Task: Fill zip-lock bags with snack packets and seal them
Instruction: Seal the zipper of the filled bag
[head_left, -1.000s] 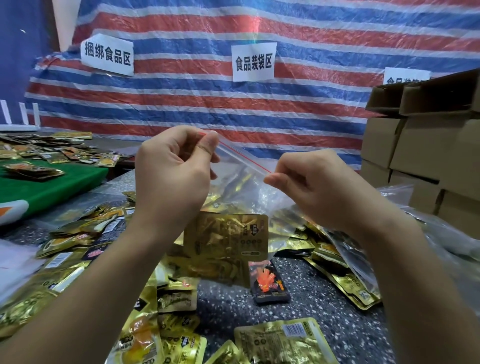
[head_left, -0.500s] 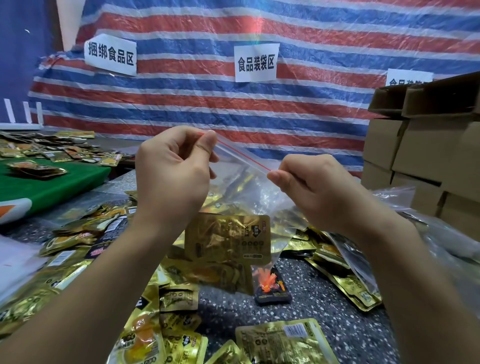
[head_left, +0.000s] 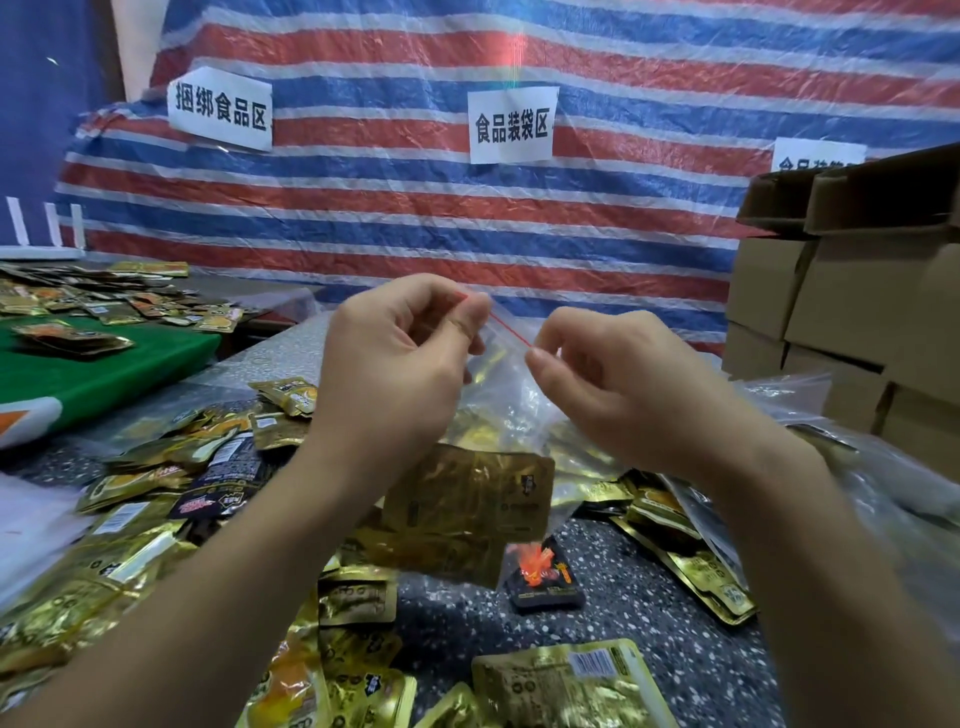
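Observation:
A clear zip-lock bag (head_left: 506, 400) with a red seal line hangs in the air between my hands, with gold snack packets (head_left: 470, 493) inside it. My left hand (head_left: 395, 364) pinches the left end of the seal line between thumb and forefinger. My right hand (head_left: 618, 384) pinches the seal a short way to the right. Only a short stretch of red line shows between the two pinches. The bag's lower part hangs just above the table.
Loose gold packets (head_left: 156, 467) cover the speckled table (head_left: 649, 587), with a black and orange packet (head_left: 543, 577) under the bag. More clear bags (head_left: 857, 467) lie at right. Cardboard boxes (head_left: 852, 312) are stacked at far right. A green surface (head_left: 104, 364) with packets sits left.
My right hand has slid left along the red seal line towards my left hand, so the gap between them is much shorter. The bag hangs in the same place.

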